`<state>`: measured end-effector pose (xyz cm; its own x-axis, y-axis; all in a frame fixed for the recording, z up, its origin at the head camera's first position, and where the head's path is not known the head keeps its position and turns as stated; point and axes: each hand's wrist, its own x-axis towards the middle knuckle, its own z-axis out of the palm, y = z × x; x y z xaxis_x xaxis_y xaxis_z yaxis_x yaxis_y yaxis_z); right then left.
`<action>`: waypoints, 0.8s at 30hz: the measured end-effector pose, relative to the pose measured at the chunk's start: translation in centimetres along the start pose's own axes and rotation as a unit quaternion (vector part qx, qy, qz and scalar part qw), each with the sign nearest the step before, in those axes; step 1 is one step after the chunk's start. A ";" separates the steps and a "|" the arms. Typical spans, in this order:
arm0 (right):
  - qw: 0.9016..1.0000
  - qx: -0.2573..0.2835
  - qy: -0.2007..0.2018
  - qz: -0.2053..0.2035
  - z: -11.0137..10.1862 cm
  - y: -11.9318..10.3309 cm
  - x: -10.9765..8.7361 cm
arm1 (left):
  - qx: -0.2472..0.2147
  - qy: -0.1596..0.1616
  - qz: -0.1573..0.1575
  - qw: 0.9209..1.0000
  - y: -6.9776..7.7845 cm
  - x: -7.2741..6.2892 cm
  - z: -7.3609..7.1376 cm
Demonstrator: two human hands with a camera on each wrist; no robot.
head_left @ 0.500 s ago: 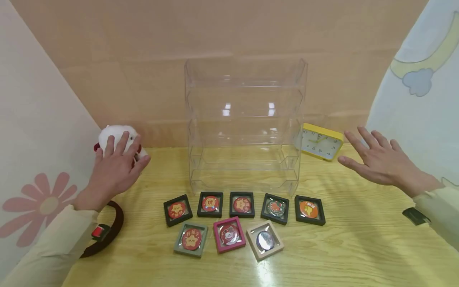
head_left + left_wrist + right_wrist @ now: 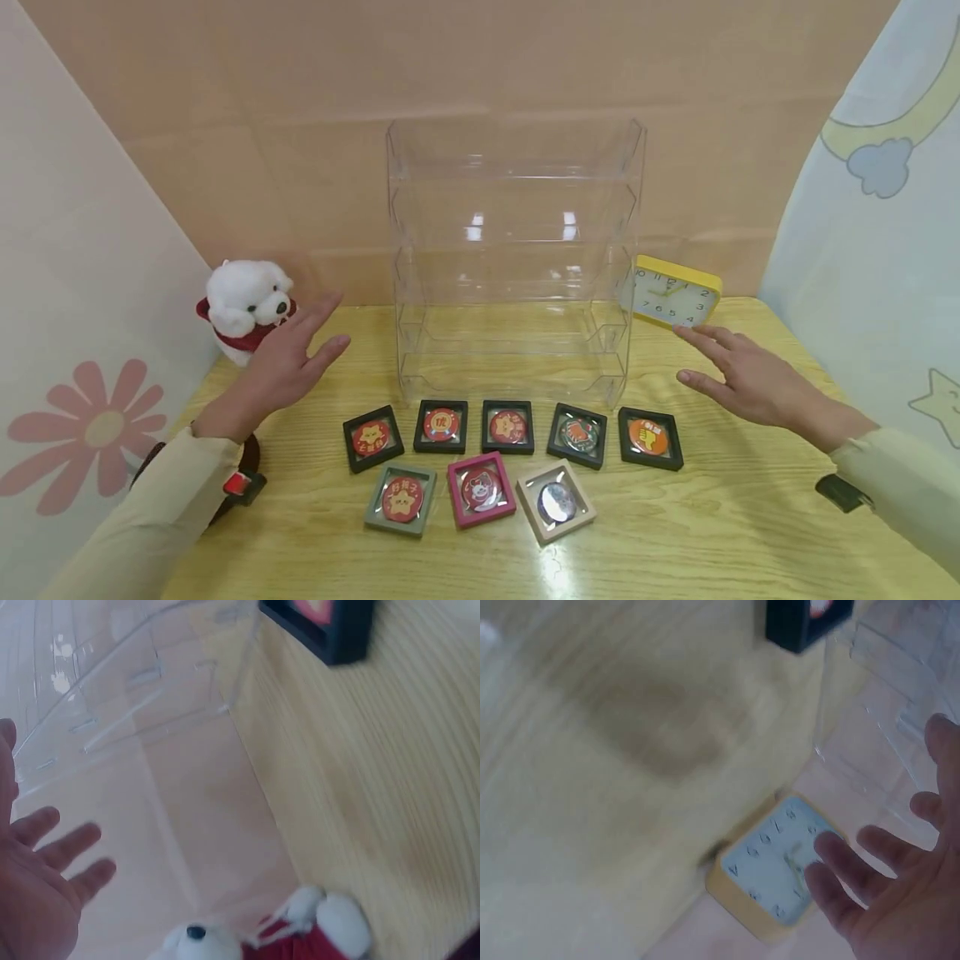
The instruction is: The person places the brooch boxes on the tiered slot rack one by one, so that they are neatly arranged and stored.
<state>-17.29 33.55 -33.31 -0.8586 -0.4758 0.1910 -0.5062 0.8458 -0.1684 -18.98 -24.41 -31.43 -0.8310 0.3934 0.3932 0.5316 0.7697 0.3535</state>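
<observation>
Fingers extended, left hand hovers mid-left near white plush dog, right hand likewise mid-right by yellow rectangular clock, contact unclear; 8 square multicoloured frames lower-centre.

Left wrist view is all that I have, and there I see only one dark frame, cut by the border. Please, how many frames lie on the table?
Observer: Eight frames lie on the table.
Operator: Thank you. Which colours has the row nearer to the person, from left to right?
Observer: Grey-green, pink, then beige.
Operator: And what can you see over the right side?
Observer: The right hand, near the yellow clock.
</observation>
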 end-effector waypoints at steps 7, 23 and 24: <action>0.989 0.118 -0.085 0.002 2.6 -0.7 -0.8 | -0.101 0.042 -0.011 0.994 0.5 2.2 2.1; 0.962 0.227 -0.146 -0.043 4.6 0.0 -1.5 | -0.194 0.073 -0.032 0.978 1.1 4.3 6.1; 0.962 0.226 -0.145 -0.041 4.6 0.0 -1.6 | -0.194 0.071 -0.035 0.978 1.1 4.3 6.2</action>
<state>-16.32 33.22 -38.06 -0.7669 -0.6402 -0.0457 -0.5010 0.6417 -0.5807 -23.01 -18.71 -34.63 -0.8507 0.2514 0.4615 0.5197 0.5330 0.6677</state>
